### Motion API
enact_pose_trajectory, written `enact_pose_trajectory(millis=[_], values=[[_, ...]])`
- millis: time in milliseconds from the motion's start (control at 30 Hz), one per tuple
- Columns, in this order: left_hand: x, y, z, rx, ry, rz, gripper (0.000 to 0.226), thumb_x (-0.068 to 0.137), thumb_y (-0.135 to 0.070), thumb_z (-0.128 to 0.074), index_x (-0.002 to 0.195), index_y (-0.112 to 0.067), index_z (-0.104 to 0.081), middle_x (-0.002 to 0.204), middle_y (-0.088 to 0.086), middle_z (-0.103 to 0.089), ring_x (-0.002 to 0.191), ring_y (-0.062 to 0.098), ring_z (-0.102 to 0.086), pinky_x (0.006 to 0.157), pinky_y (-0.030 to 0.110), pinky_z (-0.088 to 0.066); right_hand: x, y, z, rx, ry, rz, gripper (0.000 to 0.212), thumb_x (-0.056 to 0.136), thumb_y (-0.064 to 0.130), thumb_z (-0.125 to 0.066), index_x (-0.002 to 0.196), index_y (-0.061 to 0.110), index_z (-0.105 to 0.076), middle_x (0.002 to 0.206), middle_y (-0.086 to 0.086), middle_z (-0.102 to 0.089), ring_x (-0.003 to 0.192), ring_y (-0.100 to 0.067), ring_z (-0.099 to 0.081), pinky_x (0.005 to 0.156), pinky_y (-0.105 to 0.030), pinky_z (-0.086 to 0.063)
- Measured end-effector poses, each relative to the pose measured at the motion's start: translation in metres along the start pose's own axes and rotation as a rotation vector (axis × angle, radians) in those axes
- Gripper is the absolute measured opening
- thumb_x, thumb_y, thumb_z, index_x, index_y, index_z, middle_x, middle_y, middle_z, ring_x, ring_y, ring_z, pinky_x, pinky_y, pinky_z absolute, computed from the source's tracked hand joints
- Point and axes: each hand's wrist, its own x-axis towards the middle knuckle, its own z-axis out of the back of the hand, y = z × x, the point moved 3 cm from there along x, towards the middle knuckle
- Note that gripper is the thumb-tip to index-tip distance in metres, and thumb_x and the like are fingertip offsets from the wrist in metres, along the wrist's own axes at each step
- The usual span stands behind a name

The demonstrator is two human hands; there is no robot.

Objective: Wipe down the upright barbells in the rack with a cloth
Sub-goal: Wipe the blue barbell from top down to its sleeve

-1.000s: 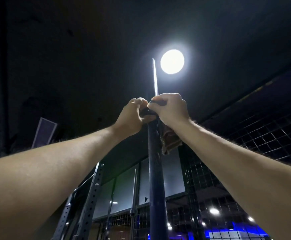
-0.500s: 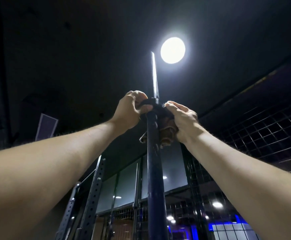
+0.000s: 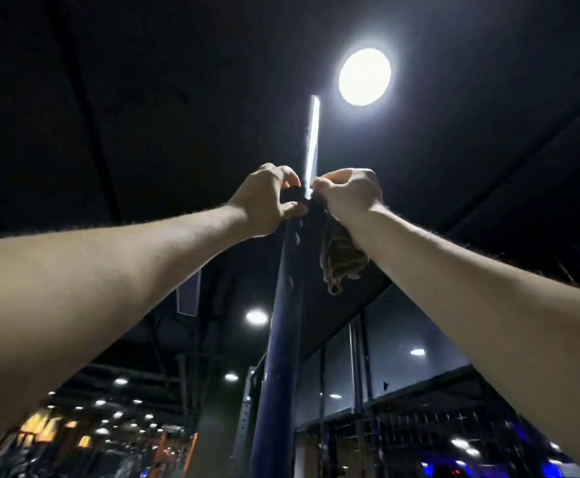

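I hold both arms overhead at the upright barbell [image 3: 281, 305], which rises at frame centre. My left hand [image 3: 268, 198] grips its dark collar [image 3: 293, 194]; my right hand [image 3: 349, 193] clenches the cloth [image 3: 342, 260], which hangs just beside the shaft. Open dark ceiling [image 3: 143, 98] surrounds the bar's bright upper end.

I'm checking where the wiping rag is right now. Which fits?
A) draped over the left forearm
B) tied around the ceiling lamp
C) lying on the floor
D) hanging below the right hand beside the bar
D: the cloth dangles under the right hand, just right of the upright barbell.
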Motion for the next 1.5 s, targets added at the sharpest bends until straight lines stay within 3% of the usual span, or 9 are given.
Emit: enact_pose_trajectory(millis=[167,333,433,667,833,967,1100,1333,1500], values=[[0.005,-0.001,-0.004,-0.032,-0.082,0.029,0.040,0.077,-0.018,-0.077,0.112,-0.008,-0.061,0.107,0.002,-0.054,0.097,0.014,-0.053,0.084,0.018,-0.039,0.006,0.010,-0.019,-0.134,0.077,0.061,0.027,0.087,0.038,-0.055,0.107,0.024,-0.069,0.120,-0.004,-0.056,0.108,-0.029,-0.055,0.092,-0.037,-0.048],[0.006,0.005,-0.009,-0.026,-0.086,-0.003,0.030,0.079,-0.018,-0.076,0.104,-0.010,-0.062,0.100,-0.001,-0.052,0.085,0.014,-0.053,0.081,0.020,-0.043,-0.004,-0.032,-0.010,0.243,-0.037,-0.136,0.007,0.084,0.022,-0.066,0.081,0.019,-0.071,0.075,0.004,-0.063,0.081,-0.019,-0.061,0.081,-0.032,-0.053],[0.006,0.005,-0.011,-0.034,-0.098,-0.011,0.031,0.079,-0.020,-0.076,0.104,-0.010,-0.063,0.102,0.000,-0.054,0.087,0.016,-0.056,0.081,0.021,-0.044,-0.006,-0.033,-0.009,0.332,-0.060,-0.246,0.005,0.085,0.022,-0.066,0.083,0.019,-0.070,0.085,-0.001,-0.068,0.084,-0.020,-0.066,0.084,-0.031,-0.055],[0.006,0.004,-0.004,-0.052,-0.089,-0.043,0.024,0.083,-0.015,-0.069,0.105,-0.008,-0.063,0.108,0.008,-0.056,0.094,0.017,-0.055,0.091,0.029,-0.046,-0.021,0.004,-0.020,-0.118,-0.148,0.185,0.019,0.091,0.030,-0.053,0.099,0.025,-0.069,0.115,-0.008,-0.053,0.100,-0.033,-0.056,0.083,-0.036,-0.049],[0.003,0.013,-0.007,-0.130,-0.079,-0.009,0.024,0.078,-0.018,-0.077,0.097,-0.012,-0.063,0.103,0.005,-0.057,0.093,0.021,-0.059,0.088,0.031,-0.049,-0.022,-0.029,-0.017,0.381,-0.172,-0.021,0.016,0.082,0.012,-0.064,0.067,0.019,-0.066,0.058,0.012,-0.055,0.062,-0.010,-0.053,0.066,-0.028,-0.045],[-0.008,0.027,-0.015,-0.585,-0.046,0.155,0.022,0.078,-0.014,-0.075,0.088,-0.024,-0.059,0.101,0.006,-0.059,0.093,0.029,-0.063,0.089,0.050,-0.052,-0.028,-0.044,-0.021,0.854,-0.039,-0.339,0.009,0.086,0.005,-0.067,0.087,0.011,-0.072,0.071,-0.003,-0.066,0.065,-0.018,-0.061,0.075,-0.034,-0.056],[-0.019,0.029,-0.023,-0.873,-0.013,0.248,0.017,0.087,-0.005,-0.063,0.088,-0.020,-0.056,0.087,-0.003,-0.056,0.072,0.013,-0.062,0.086,0.047,-0.050,-0.025,-0.044,-0.016,0.858,-0.001,-0.407,0.014,0.086,0.005,-0.068,0.100,0.004,-0.070,0.081,-0.008,-0.068,0.075,-0.023,-0.066,0.082,-0.039,-0.057],[0.008,0.000,-0.010,0.148,0.040,-0.125,0.045,0.079,-0.022,-0.074,0.119,-0.013,-0.058,0.119,0.009,-0.050,0.112,0.028,-0.051,0.100,0.042,-0.040,-0.006,-0.014,-0.010,0.038,-0.049,-0.007,0.026,0.084,0.034,-0.056,0.061,0.023,-0.055,0.086,-0.004,-0.054,0.078,-0.023,-0.051,0.071,-0.027,-0.041],[0.010,-0.007,-0.011,0.162,-0.099,-0.097,0.026,0.080,-0.015,-0.070,0.105,-0.010,-0.066,0.102,0.006,-0.052,0.094,0.026,-0.058,0.088,0.036,-0.047,-0.008,-0.009,-0.022,0.169,-0.103,0.057,0.015,0.088,0.034,-0.059,0.088,0.026,-0.071,0.102,-0.003,-0.066,0.094,-0.022,-0.061,0.081,-0.029,-0.046]])
